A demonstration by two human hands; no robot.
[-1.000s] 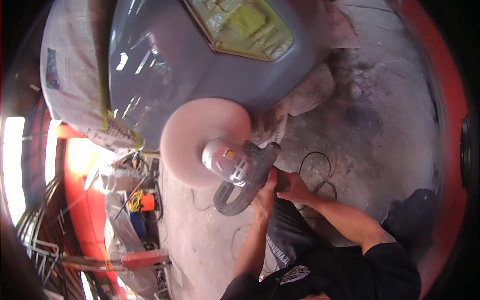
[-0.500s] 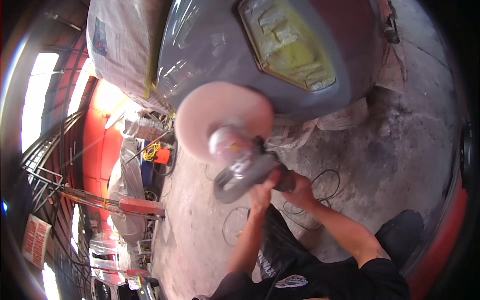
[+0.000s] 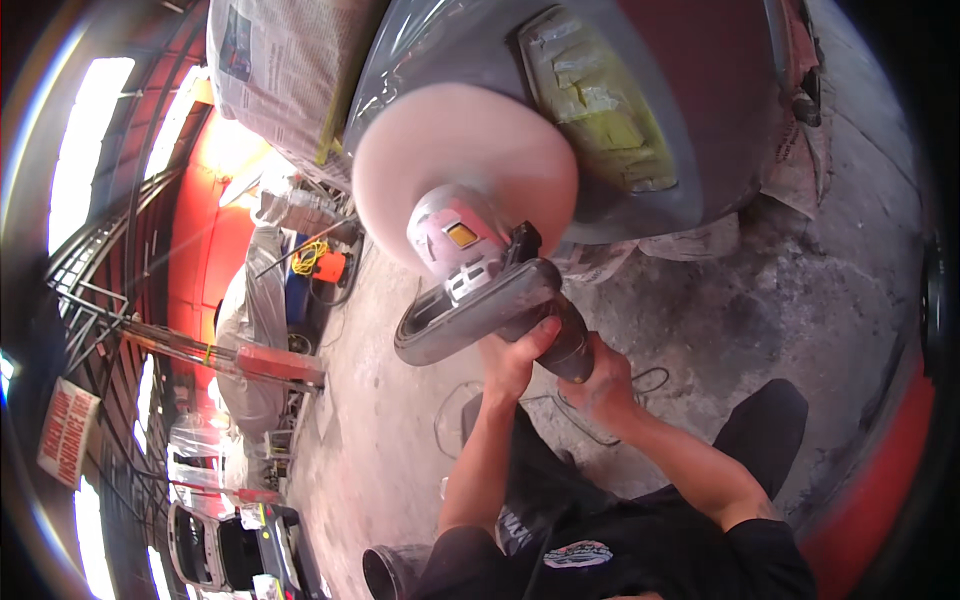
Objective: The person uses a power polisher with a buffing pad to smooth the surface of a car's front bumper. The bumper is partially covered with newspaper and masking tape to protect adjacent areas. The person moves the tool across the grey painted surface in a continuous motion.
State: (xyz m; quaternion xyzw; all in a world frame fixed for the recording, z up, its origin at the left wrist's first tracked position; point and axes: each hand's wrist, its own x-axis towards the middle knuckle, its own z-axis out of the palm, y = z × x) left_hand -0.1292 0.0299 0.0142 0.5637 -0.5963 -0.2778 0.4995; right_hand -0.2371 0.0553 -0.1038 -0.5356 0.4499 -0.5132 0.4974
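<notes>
A power polisher (image 3: 470, 235) with a big pale round foam pad (image 3: 400, 150) is held in both my hands. The fingers of my left hand (image 3: 512, 362) wrap round its dark body just behind the loop handle. My right hand (image 3: 602, 388) grips the rear end of the body. The pad is up against or just in front of a glossy grey car body panel (image 3: 650, 100); I cannot tell whether it touches. Right of the pad, yellowish masking tape and paper (image 3: 600, 100) cover a recessed opening in the panel. The pad hides part of the panel.
Masking paper (image 3: 290, 70) covers the car's left part. A dark cord (image 3: 590, 432) loops on the concrete floor below my hands. A dark bucket (image 3: 395, 572) stands by my left arm. An orange container (image 3: 328, 266) with yellow cord stands further left, near red lift arms (image 3: 280, 364).
The polisher and both hands have shifted upward in the view, the pad now showing larger. My view has moved too, bringing the bucket into sight. Both hands keep their grip.
</notes>
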